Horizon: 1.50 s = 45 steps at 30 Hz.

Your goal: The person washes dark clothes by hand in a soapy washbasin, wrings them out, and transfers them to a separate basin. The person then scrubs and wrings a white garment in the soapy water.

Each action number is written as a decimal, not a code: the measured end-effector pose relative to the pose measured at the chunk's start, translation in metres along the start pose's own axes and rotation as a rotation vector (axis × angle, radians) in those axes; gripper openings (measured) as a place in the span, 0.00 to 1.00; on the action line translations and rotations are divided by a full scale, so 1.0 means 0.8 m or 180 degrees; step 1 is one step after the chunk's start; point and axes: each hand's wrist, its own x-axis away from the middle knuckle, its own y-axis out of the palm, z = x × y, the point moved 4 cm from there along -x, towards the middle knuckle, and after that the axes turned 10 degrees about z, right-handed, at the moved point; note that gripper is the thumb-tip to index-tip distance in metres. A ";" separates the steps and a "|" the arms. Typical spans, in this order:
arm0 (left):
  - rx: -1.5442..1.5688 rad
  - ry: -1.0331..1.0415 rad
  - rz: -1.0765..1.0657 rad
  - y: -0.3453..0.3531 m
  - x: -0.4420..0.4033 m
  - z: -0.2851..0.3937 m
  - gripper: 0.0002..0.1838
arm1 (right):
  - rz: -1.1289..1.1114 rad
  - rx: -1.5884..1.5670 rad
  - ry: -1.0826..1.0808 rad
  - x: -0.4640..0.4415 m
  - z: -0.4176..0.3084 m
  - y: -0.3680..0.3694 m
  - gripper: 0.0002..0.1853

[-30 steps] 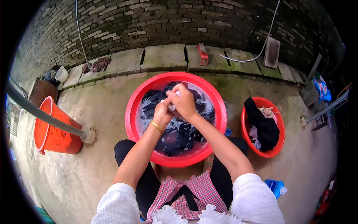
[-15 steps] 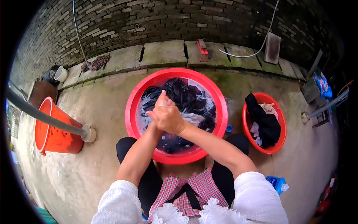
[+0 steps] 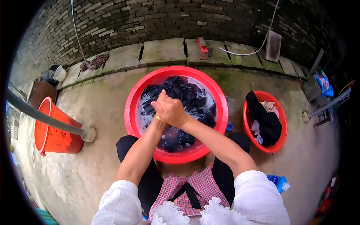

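Observation:
My two hands are pressed together above a large red basin (image 3: 132, 112) of sudsy water. My right hand (image 3: 172, 111) is closed over my left hand (image 3: 156, 108), which is mostly hidden beneath it. Of the left hand, only a little shows at the side, so its fingers cannot be made out. A thin gold bangle (image 3: 161, 120) circles my left wrist. Dark wet clothes (image 3: 187, 93) lie in the basin below and beyond my hands, with white foam around them. No cloth shows between the hands.
A smaller red basin (image 3: 267, 149) with dark and pale clothes stands to the right. At the left are an orange-red bucket (image 3: 62, 131) and a grey pole (image 3: 48, 114). A blue bottle (image 3: 278, 183) is near my right elbow. A small red stool (image 3: 202, 48) stands by the brick wall.
My right hand has turned further over my left, hiding the left fingers that showed before. The pale patch in the water beside my hands has mostly gone. The view shifted slightly.

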 end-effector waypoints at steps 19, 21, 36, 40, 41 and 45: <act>-0.0935 -0.0407 0.1065 -0.002 -0.025 0.006 0.15 | 0.0377 -0.3248 0.3938 0.004 0.067 -0.031 0.04; 0.0376 -0.0843 -0.0854 -0.019 -0.057 -0.012 0.16 | 0.0091 -0.1704 0.1900 -0.024 -0.008 -0.026 0.08; 0.0074 0.0866 -0.0619 -0.042 -0.031 -0.017 0.12 | 0.0164 0.0210 -0.1223 -0.039 -0.064 -0.047 0.09; -0.0048 -0.0817 0.0711 -0.003 -0.019 -0.030 0.13 | 0.0114 0.0623 0.0203 -0.021 0.036 -0.026 0.10; -0.0396 -0.0983 0.0703 0.040 0.032 -0.007 0.13 | -0.0055 0.0379 0.0935 -0.005 0.071 -0.016 0.13; -0.0582 -0.0180 0.1114 0.026 -0.011 0.025 0.17 | -0.0977 -0.1035 0.2618 -0.018 0.045 -0.034 0.21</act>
